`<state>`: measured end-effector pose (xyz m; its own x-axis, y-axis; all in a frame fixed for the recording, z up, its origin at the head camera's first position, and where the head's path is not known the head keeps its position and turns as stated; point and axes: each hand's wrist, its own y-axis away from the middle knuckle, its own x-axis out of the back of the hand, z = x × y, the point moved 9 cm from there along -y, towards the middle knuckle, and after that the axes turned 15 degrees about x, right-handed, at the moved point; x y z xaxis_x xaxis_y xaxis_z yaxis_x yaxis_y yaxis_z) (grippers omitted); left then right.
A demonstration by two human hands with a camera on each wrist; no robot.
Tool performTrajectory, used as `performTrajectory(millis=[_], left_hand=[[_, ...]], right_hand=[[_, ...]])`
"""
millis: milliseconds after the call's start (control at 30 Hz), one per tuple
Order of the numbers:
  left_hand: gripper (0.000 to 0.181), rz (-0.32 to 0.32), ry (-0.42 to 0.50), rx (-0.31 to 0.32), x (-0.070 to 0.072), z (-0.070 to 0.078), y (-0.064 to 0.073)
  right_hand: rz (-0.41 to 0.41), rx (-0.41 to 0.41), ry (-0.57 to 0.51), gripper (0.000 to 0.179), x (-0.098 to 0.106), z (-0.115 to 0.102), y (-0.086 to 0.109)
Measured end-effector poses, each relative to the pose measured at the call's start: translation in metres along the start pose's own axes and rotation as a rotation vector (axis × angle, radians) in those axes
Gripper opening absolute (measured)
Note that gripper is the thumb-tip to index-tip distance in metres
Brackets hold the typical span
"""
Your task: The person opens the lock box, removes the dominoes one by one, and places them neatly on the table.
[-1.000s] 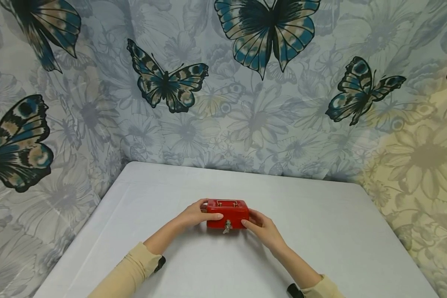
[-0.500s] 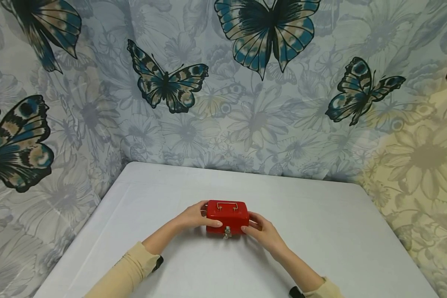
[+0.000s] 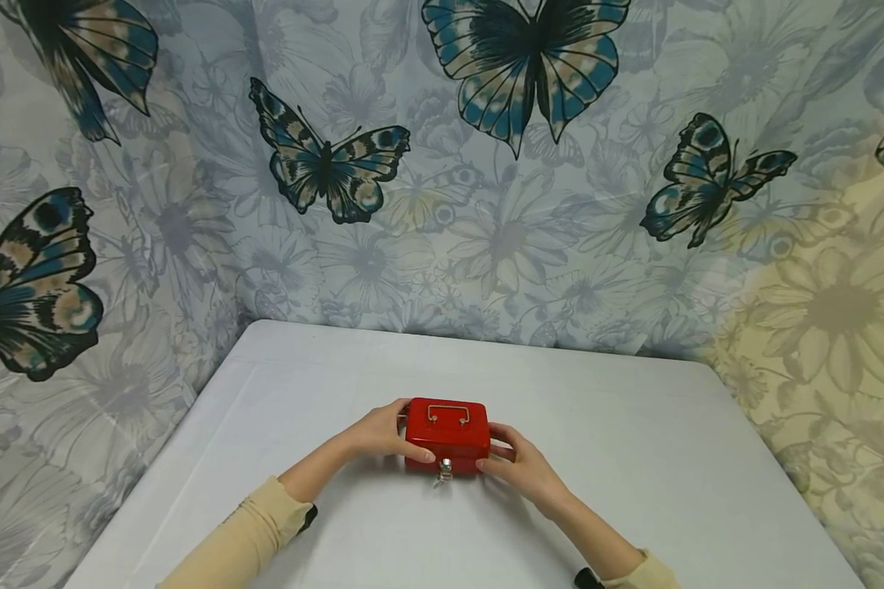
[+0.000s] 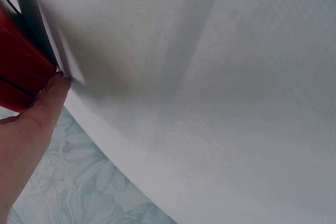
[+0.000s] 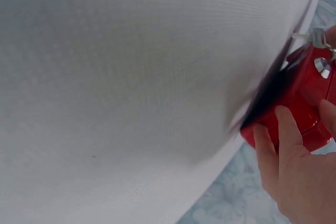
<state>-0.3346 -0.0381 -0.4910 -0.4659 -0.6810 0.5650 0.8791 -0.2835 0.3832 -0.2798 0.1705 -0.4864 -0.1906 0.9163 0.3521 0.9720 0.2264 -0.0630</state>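
My left hand (image 3: 383, 433) and right hand (image 3: 523, 468) clamp a red box (image 3: 448, 438) from opposite ends, around the middle of the tabletop (image 3: 604, 425) — well in from its far edge. The handle (image 3: 448, 406) is on top, and keys (image 3: 443, 476) hang at the front — whether the base fully touches down, I can't tell.
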Motion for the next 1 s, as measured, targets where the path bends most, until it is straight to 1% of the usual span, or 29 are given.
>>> performTrajectory(millis=[267, 400, 667, 900, 1000], left_hand=[[0.098, -0.007, -0.045, -0.063, -0.0043, 0.0004, 0.0004], [0.098, -0.007, -0.064, -0.092, -0.007, 0.0002, 0.0013], [0.097, -0.012, -0.067, -0.131, -0.0084, 0.0034, 0.0034], [0.099, 0.004, -0.086, -0.187, -0.0091, 0.0071, 0.0061], [0.099, 0.009, -0.08, -0.194, -0.0086, 0.0077, 0.0058]], right_hand=[[-0.048, -0.005, 0.0, 0.068, -0.0025, 0.0012, 0.0014], [-0.06, -0.003, 0.026, 0.07, -0.003, 0.0008, 0.0017], [-0.06, 0.004, 0.07, 0.073, -0.0026, -0.0008, 0.0018], [-0.084, 0.033, 0.113, 0.076, -0.0056, -0.0013, -0.0017], [-0.086, 0.038, 0.124, 0.076, -0.0056, -0.0009, -0.0033]])
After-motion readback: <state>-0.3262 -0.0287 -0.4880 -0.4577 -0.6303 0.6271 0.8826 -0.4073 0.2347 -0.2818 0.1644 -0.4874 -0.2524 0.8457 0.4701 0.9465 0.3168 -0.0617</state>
